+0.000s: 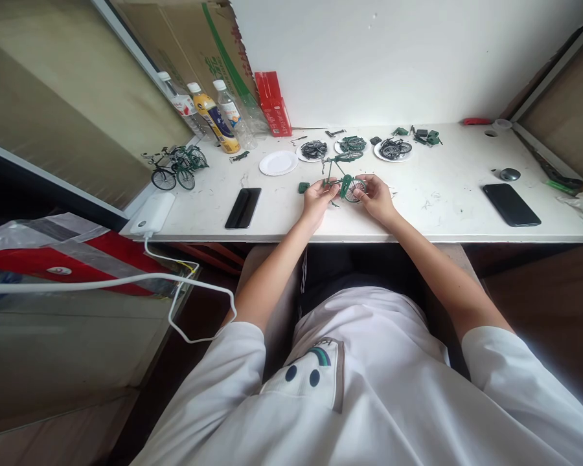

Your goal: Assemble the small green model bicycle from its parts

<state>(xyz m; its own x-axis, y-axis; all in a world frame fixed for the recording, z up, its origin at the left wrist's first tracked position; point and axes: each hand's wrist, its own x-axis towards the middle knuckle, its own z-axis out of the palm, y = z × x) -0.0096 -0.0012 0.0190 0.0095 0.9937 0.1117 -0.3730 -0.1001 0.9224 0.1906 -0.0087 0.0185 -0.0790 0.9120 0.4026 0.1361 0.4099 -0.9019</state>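
A small green model bicycle (346, 186) is held between my two hands above the front part of the white table. My left hand (317, 197) is closed on its frame, toward the handlebar side. My right hand (376, 198) pinches the spoked wheel at the other end with thumb and fingers. The bicycle's frame rises between the hands; parts of it are hidden behind my fingers. A small green block (304, 188) lies just left of my left hand.
Paper plates carry black wheels (315, 150), green parts (354, 145) and more wheels (396, 149). Finished-looking model bicycles (175, 169) stand at left, near bottles (214, 116) and a white power bank (153, 212). Two phones (243, 208) (511, 205) flank my arms.
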